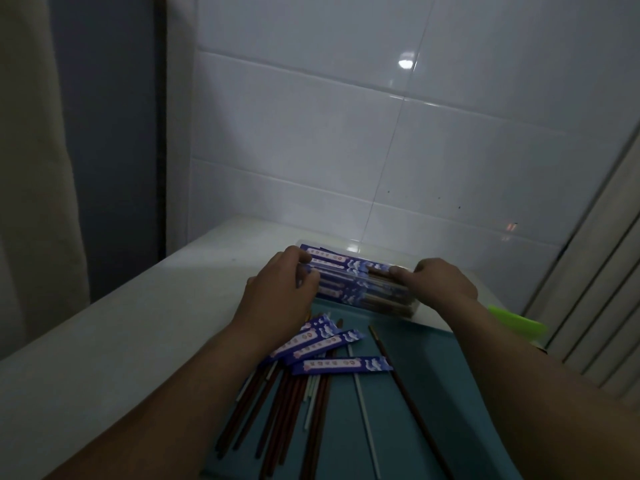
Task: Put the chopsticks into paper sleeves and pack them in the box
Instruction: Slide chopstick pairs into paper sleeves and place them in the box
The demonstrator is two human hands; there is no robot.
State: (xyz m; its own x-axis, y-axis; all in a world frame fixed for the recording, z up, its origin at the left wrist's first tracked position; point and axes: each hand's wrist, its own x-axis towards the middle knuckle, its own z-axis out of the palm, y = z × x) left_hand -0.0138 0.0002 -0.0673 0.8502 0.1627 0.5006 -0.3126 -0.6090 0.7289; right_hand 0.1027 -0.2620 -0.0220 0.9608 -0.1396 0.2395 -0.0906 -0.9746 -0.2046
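Observation:
A clear plastic box (412, 310) lies across the white counter, filled with several sleeved chopsticks (349, 280) in blue patterned paper. My left hand (277, 289) holds the left ends of the sleeved chopsticks at the box's left side, fingers curled around them. At the box's right side my right hand (440, 280) pinches the bare brown ends sticking out of the sleeves. Nearer to me, three blue paper sleeves (343, 364) lie on a teal mat (433, 393) over a pile of loose brown and white chopsticks (284, 407).
One brown chopstick (405, 386) and one white chopstick (363, 414) lie apart on the mat's right half. A bright green object (519, 323) sits at the right by a ribbed white panel. The tiled wall stands right behind the box; the counter edge runs at left.

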